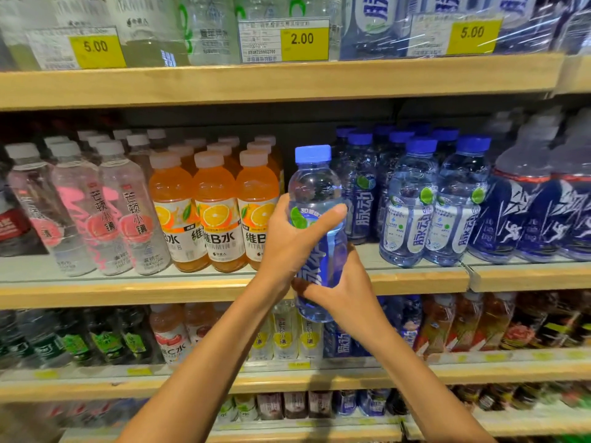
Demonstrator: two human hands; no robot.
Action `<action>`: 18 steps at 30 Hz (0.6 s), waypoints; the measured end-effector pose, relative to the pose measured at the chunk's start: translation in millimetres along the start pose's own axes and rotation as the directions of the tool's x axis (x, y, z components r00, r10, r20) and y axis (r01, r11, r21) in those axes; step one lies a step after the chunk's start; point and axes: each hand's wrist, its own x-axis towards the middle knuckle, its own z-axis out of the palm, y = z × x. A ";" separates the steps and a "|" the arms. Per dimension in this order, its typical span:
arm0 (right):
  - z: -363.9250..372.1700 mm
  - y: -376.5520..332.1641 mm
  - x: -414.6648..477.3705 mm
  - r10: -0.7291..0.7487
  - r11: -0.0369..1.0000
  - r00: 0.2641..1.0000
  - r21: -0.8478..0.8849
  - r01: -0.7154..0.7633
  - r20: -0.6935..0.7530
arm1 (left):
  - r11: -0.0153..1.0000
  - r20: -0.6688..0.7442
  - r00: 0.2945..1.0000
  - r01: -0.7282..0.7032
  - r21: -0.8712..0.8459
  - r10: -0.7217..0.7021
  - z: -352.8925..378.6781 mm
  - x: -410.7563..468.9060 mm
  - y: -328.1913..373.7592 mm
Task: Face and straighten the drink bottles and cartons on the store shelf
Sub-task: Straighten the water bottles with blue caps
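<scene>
Head view: left hand (pixel 287 241) and right hand (pixel 347 292) clasp blue bottle (pixel 315 187), seemingly lifted, beside orange bottles (pixel 217 212); reseating could topple them.

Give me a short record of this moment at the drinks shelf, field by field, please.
Held item: blue-capped bottle, upright, held in front of the shelf
Left hand: grips the bottle around its upper label
Right hand: grips its lower part
Open slot: gap on the middle shelf between the orange bottles and the matching blue bottles
Further left: clear bottles with pink labels
Above: yellow price tags
</scene>
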 end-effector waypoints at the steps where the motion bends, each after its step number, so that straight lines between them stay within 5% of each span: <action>1: 1.4 -0.7 -2.4 0.007 1.000 1.000 -0.007 -0.008 -0.012 | 1.000 -0.011 1.000 -0.004 0.000 0.004 0.6 0.1 0.2; 4: 1.8 1.9 -11.6 0.008 0.997 1.000 0.072 -0.009 0.017 | 1.000 -0.017 1.000 0.003 0.009 -0.002 0.4 1.3 0.3; 6: -2.3 6.4 -17.4 0.034 0.960 0.997 0.275 -0.053 0.073 | 0.996 0.030 0.998 0.057 -0.064 -0.055 -1.7 1.7 0.1; 9: -10.7 15.1 -22.2 0.144 0.713 0.943 0.629 -0.310 0.300 | 0.930 0.151 0.965 0.249 -0.269 -0.215 -8.1 5.0 -0.6; 14: -6.3 16.0 -22.5 -0.001 0.427 0.771 0.697 -0.576 0.637 | 0.714 0.497 0.831 0.505 -0.485 -0.250 -15.4 13.6 -1.1; 18: 6.9 15.1 -23.1 0.004 0.427 0.786 0.709 -0.561 0.619 | 0.645 0.646 0.741 0.586 -0.491 -0.182 -18.3 12.3 -10.4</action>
